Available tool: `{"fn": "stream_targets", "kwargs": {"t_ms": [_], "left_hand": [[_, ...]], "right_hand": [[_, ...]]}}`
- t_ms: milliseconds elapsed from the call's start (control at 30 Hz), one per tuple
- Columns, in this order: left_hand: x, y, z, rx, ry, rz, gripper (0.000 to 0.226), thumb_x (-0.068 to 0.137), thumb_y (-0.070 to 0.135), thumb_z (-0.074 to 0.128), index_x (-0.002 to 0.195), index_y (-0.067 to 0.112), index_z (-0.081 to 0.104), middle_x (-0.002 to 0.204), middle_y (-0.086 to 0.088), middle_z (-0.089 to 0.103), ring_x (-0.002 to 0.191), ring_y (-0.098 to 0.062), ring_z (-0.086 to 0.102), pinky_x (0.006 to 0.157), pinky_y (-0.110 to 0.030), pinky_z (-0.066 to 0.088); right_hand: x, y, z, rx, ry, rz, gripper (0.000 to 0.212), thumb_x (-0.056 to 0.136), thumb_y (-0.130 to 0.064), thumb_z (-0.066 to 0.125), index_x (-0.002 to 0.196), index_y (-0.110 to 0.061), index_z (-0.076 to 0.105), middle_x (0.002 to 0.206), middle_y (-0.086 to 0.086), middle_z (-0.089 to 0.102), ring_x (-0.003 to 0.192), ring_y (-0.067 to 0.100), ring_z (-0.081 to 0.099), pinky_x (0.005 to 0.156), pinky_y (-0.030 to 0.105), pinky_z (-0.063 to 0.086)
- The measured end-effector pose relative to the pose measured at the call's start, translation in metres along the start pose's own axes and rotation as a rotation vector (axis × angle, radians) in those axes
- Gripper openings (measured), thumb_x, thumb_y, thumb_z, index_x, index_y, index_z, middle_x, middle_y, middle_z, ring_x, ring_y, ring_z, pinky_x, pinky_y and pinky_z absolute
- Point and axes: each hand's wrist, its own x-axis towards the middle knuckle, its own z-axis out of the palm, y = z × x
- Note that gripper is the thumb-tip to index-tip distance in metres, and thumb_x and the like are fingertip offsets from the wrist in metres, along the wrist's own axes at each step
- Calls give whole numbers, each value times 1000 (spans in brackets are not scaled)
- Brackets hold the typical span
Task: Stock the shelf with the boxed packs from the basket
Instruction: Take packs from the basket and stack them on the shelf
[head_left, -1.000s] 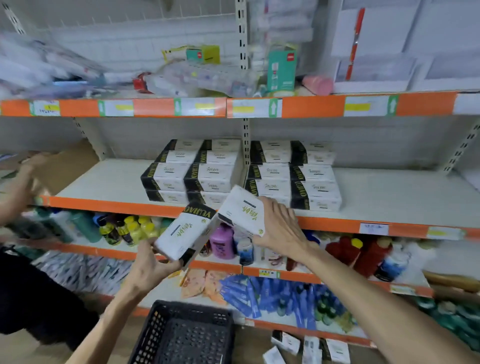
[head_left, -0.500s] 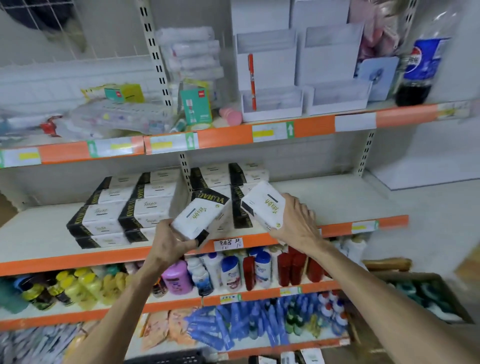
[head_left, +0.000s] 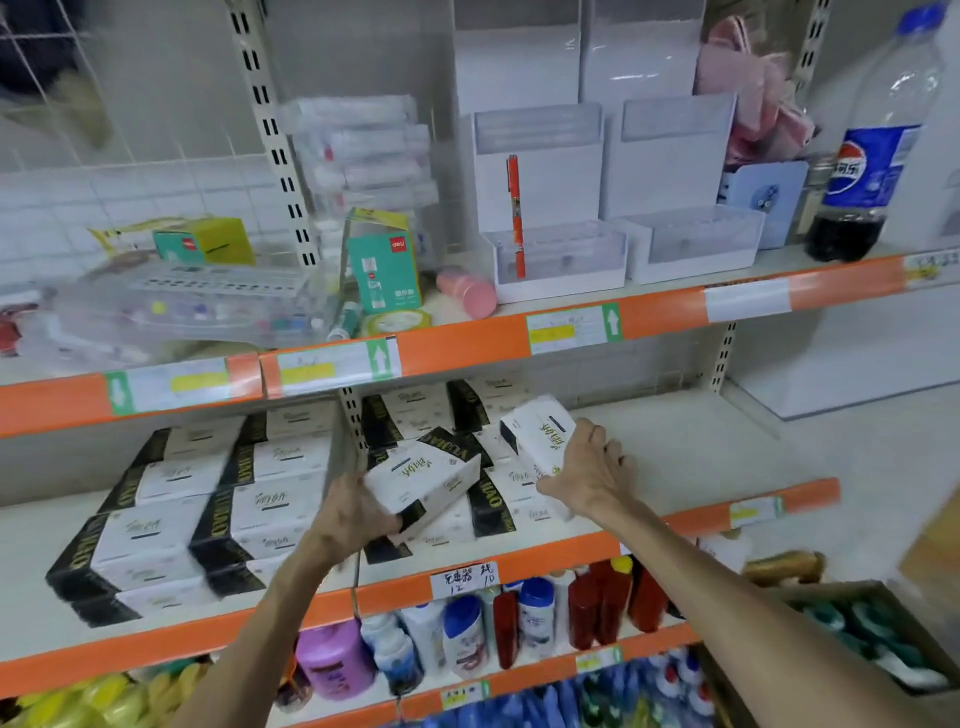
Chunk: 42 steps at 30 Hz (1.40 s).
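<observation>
My left hand (head_left: 349, 514) grips a white boxed pack with black ends (head_left: 423, 480), held tilted in front of the stacks on the middle shelf (head_left: 727, 457). My right hand (head_left: 587, 475) holds a second white boxed pack (head_left: 537, 431), raised just to the right of the right-hand stack. Stacks of the same packs stand on the shelf: a left group (head_left: 171, 519) and a right group (head_left: 452, 415) behind my hands. The basket is out of view.
The shelf above carries stationery boxes (head_left: 384, 270), clear display trays (head_left: 556, 260) and a cola bottle (head_left: 872, 171). Below are shampoo bottles (head_left: 462, 634). A cardboard box (head_left: 857, 639) of goods sits at lower right. Bare shelf surface lies to the right of the stacks.
Both hands have lifted the two packs from basket height up to the middle shelf, and my view has swung up and right. The basket has left the frame.
</observation>
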Motion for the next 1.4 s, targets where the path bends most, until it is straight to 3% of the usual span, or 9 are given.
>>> {"fn": "stream_targets", "kwargs": {"t_ms": [133, 267, 400, 533, 767, 1000, 1167, 1267, 1400], "left_hand": [[23, -16, -1, 67, -75, -31, 41, 78, -4, 67, 102, 24, 48, 97, -8, 56, 57, -9, 65, 48, -20, 50], [54, -47, -1, 197, -125, -188, 103, 47, 36, 77, 138, 11, 35, 121, -17, 53, 108, -30, 56, 88, -43, 54], [57, -32, -2, 262, -162, -168, 102, 64, 36, 82, 145, 16, 25, 138, -10, 33, 132, -31, 32, 109, -42, 33], [77, -40, -2, 342, -158, -155, 97, 51, 49, 82, 133, 16, 42, 130, -4, 47, 123, -25, 46, 104, -37, 42], [81, -25, -8, 498, -205, -180, 92, 69, 39, 78, 143, 9, 32, 140, -9, 40, 129, -25, 40, 108, -33, 35], [80, -12, 11, 672, -290, -410, 114, 66, 84, 43, 142, 2, 20, 144, -15, 20, 137, -34, 22, 108, -39, 32], [78, 12, 28, 406, -156, -437, 87, 85, 66, 48, 140, 9, 13, 131, -16, 26, 100, -25, 55, 73, -30, 58], [82, 10, 27, 298, -303, -397, 98, 81, 61, 59, 143, 7, 7, 143, -16, 35, 86, -20, 66, 75, -30, 59], [86, 7, 11, 509, -159, -253, 90, 72, 57, 73, 138, 15, 29, 137, -13, 29, 128, -31, 35, 103, -39, 40]], "right_hand": [[6, -14, 21, 10, -11, 59, 82, 69, -46, 76, 127, -11, 30, 127, 11, 39, 115, 32, 41, 94, 40, 37], [17, -26, 27, 32, -4, 91, 72, 79, -51, 68, 127, -13, 30, 128, 12, 36, 105, 33, 48, 86, 42, 45], [29, -39, 23, -47, -32, 29, 45, 96, -45, 47, 126, -13, 35, 130, 14, 31, 79, 27, 48, 64, 36, 45], [44, -37, 16, -94, -198, -91, 29, 99, -25, 46, 122, -7, 44, 133, 15, 31, 83, 27, 53, 70, 37, 47], [66, -9, 0, -76, -377, -213, 77, 84, -50, 64, 146, -21, 29, 152, 6, 24, 138, 28, 25, 108, 43, 33], [70, -5, 2, -322, -297, -111, 76, 86, -68, 46, 141, -20, 26, 135, 16, 43, 114, 32, 51, 85, 39, 41], [72, -4, 11, -320, -217, -5, 80, 88, -71, 39, 141, -13, 23, 127, 13, 49, 108, 28, 54, 72, 33, 38], [74, 0, 12, -271, -211, -1, 89, 86, -73, 41, 147, -13, 17, 141, 16, 38, 117, 32, 51, 76, 35, 38], [76, 1, 12, -174, -195, -20, 82, 88, -66, 47, 144, -12, 20, 140, 16, 37, 113, 31, 53, 71, 33, 39]]}}
